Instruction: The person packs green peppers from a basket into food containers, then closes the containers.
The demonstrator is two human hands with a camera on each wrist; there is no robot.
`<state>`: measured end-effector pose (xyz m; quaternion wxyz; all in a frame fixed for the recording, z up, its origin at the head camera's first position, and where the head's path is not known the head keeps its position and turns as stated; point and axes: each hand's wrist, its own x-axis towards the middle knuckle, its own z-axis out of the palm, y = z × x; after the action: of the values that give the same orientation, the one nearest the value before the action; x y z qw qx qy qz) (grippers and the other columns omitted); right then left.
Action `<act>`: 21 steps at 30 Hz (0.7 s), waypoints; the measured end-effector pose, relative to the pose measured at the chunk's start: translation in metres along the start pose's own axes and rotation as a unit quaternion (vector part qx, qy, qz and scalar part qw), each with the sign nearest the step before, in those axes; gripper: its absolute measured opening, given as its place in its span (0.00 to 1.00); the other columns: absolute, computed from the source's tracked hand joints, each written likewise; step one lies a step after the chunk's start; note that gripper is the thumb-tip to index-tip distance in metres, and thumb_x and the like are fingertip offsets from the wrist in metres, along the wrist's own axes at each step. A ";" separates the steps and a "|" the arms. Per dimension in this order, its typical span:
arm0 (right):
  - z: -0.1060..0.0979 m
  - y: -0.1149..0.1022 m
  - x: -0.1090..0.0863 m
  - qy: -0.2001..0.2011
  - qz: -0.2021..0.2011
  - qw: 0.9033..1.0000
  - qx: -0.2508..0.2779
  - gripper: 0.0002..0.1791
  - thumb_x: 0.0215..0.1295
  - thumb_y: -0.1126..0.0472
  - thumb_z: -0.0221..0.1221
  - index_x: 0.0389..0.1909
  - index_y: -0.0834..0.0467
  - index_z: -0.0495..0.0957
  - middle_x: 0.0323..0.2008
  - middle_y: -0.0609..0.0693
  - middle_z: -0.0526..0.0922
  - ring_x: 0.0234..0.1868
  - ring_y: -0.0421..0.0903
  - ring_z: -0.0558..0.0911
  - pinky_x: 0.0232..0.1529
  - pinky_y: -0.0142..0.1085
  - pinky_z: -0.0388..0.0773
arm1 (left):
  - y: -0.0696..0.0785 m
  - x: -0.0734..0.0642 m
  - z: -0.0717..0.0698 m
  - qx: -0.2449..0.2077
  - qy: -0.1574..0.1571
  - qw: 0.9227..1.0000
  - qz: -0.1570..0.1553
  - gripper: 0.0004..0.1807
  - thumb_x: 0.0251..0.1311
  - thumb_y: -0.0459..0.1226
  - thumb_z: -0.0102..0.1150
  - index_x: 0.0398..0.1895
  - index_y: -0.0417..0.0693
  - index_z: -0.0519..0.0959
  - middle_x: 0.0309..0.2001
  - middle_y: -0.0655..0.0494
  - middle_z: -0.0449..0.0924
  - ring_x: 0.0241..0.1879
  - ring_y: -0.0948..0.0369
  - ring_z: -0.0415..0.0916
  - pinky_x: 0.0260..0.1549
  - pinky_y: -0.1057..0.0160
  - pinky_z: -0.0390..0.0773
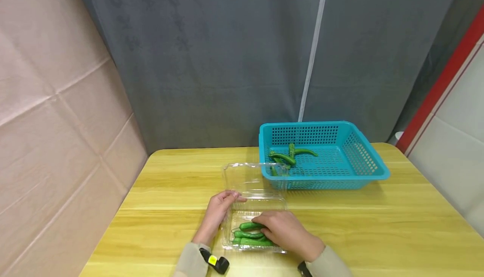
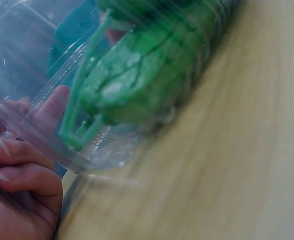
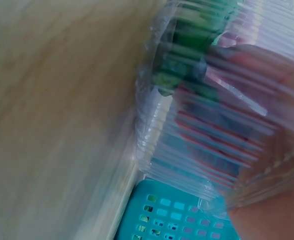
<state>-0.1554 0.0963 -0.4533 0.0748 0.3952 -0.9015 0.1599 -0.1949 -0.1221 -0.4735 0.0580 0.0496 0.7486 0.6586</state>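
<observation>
A clear plastic clamshell box (image 1: 236, 216) lies on the table with its lid (image 1: 242, 180) raised toward the back. Several green peppers (image 1: 247, 242) rest side by side in its base; their stems point left. My left hand (image 1: 217, 212) pinches the box at its left edge near the hinge, fingers curled at the clear wall in the left wrist view. Reaching into the base from the right, my right hand (image 1: 284, 230) grips the rearmost green pepper (image 1: 247, 226) by its right end. In the right wrist view, the ribbed plastic wall stands before the right fingers (image 3: 257, 75).
Behind the box, to the right, stands a blue perforated basket (image 1: 325, 178) holding several more green peppers (image 1: 285, 158). The open lid overlaps its front left corner in the head view. A grey curtain (image 1: 211, 67) hangs behind the wooden table (image 1: 170, 184).
</observation>
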 end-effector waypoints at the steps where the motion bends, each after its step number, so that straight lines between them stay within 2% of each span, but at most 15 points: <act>1: 0.000 0.000 0.000 0.001 0.000 1.000 -0.002 0.14 0.54 0.60 0.61 0.43 0.50 0.79 0.35 0.39 0.80 0.33 0.35 0.78 0.31 0.33 0.76 | 0.004 -0.002 0.000 -0.002 -0.003 1.000 0.000 0.19 0.61 0.49 0.49 0.45 0.44 0.77 0.39 0.54 0.82 0.07 0.69 0.52 0.05 0.69 0.55; 3: 0.001 0.000 0.000 0.003 -0.002 1.000 -0.008 0.12 0.55 0.60 0.60 0.42 0.51 0.79 0.34 0.39 0.80 0.32 0.36 0.78 0.31 0.33 0.76 | 0.010 -0.005 0.001 -0.002 -0.010 1.000 0.005 0.19 0.63 0.46 0.48 0.46 0.41 0.76 0.40 0.52 0.81 0.07 0.69 0.53 0.05 0.69 0.56; 13: -0.002 0.000 0.000 -0.001 -0.002 1.000 -0.015 0.11 0.58 0.59 0.57 0.41 0.52 0.79 0.36 0.40 0.81 0.36 0.39 0.79 0.35 0.36 0.76 | 0.011 -0.005 0.001 -0.005 -0.008 1.000 0.003 0.17 0.63 0.45 0.48 0.45 0.41 0.76 0.40 0.51 0.81 0.07 0.69 0.53 0.05 0.70 0.56; 21: -0.003 0.000 0.001 -0.006 0.008 1.000 0.006 0.12 0.59 0.59 0.55 0.43 0.52 0.79 0.38 0.41 0.81 0.38 0.39 0.79 0.38 0.36 0.76 | 0.010 -0.005 0.000 -0.007 -0.011 1.000 0.001 0.20 0.63 0.46 0.47 0.47 0.39 0.75 0.41 0.51 0.81 0.06 0.70 0.52 0.03 0.71 0.56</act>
<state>-0.1563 0.0971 -0.4503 0.0660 0.3897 -0.9039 0.1636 -0.1895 -0.1213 -0.4633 0.0661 0.0569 0.7434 0.6632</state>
